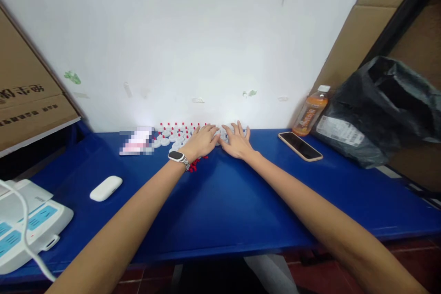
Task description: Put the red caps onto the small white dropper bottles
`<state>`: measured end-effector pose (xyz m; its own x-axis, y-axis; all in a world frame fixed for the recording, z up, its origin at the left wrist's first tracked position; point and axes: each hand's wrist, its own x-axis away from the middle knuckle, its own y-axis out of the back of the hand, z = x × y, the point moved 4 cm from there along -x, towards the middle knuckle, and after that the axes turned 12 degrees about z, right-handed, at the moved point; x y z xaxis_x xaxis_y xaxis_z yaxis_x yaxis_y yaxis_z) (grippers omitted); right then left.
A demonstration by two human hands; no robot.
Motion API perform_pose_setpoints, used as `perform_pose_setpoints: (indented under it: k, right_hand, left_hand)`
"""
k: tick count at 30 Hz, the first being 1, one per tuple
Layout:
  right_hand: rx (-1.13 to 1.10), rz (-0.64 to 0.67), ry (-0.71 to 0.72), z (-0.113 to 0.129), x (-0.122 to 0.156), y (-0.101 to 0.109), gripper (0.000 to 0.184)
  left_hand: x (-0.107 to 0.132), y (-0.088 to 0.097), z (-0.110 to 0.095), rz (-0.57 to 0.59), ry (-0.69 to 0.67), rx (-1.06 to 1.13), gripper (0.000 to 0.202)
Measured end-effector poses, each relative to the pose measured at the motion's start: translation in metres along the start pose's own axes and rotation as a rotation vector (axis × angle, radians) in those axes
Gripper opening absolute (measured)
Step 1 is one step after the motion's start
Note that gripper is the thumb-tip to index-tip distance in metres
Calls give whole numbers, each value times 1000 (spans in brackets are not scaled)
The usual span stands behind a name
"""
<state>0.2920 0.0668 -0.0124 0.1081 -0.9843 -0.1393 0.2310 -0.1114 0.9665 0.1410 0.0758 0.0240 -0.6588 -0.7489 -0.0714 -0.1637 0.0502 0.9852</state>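
Note:
Both my arms reach across a blue table (pixel 220 202) to the white wall at the back. My left hand (pixel 201 141), with a watch on its wrist, lies palm down with fingers stretched over a cluster of small white caps with red tips (pixel 172 132). My right hand (pixel 237 141) lies flat beside it, fingers spread, on more of the white caps. The two hands almost touch. A few small red pieces (pixel 195 164) lie on the table just under my left wrist. Neither hand grips anything.
A phone (pixel 300 146) lies face up to the right, with an orange drink bottle (pixel 311 111) and a black plastic bag (pixel 382 110) behind it. On the left are a white oval case (pixel 106 188), a white device with blue panels (pixel 24 225) and cardboard boxes (pixel 27 96).

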Motion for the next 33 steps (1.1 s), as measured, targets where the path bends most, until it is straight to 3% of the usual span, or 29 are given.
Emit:
perform_pose_setpoints:
  k: [3,6,9,15,21,24,27,31,33]
  right_hand:
    - [-29,-76,37,5,2,11,61]
    - [-50,-132,95,22,-7,19,45]
    - [-61,-96,120,47,-30,17,33]
    - [-59,24,-3,85,-81,-1,33]
    - [-73,15,-17,96,-95,-14,23]
    - [-124,-59,10,97,-92,-7,21]
    - [-274,-148,138,98,-75,7,17]
    - [-578,-143,394,100,-27,23,14]
    - [-618,-110,474,101,2,26,11]
  left_hand:
    - [32,18,8,-141,-45,30,43]
    - [65,26,24,-265,36,51,34]
    - [92,25,39,-375,134,83,29]
    - [106,13,55,-349,161,169,23]
    - [106,11,56,-344,155,226,22]
    - [107,11,57,-356,151,250,21]
    - [107,12,57,-378,143,289,21]
    - [107,15,48,-420,107,394,25]
    - [108,16,41,-424,80,425,26]
